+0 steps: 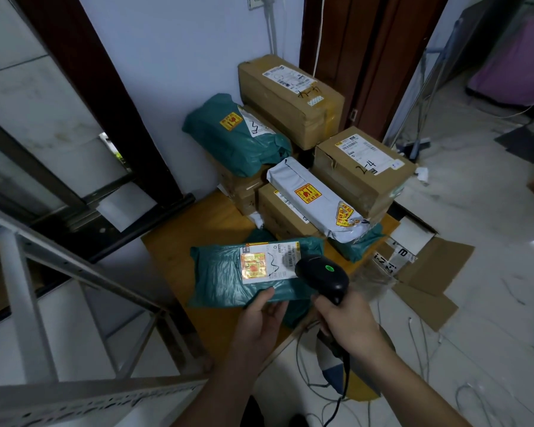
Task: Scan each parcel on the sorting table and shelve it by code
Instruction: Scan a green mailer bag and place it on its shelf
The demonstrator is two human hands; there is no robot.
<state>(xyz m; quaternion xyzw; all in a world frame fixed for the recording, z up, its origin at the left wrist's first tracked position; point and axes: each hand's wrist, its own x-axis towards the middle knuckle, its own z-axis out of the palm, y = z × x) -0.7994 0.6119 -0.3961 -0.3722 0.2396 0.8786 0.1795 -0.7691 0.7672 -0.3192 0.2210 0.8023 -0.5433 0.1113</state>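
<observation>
A flat teal plastic parcel [219,272] with a white shipping label lies above the wooden sorting table [179,251]. My left hand [261,318] grips its near edge, thumb on top. My right hand [349,326] holds a black barcode scanner [322,277] by the handle. The scanner's head sits right at the label's right end, and a green light glows on top of it. Behind it, several parcels are piled on the table: a grey bag [309,195], another teal bag [235,137] and brown boxes, one marked 2-4 [361,167].
A white metal shelf frame [43,272] stands at the left and front. An opened flat cardboard box [426,272] lies on the tiled floor to the right. The scanner cable [336,408] and thin wires trail on the floor near my feet. A doorway opens at the right rear.
</observation>
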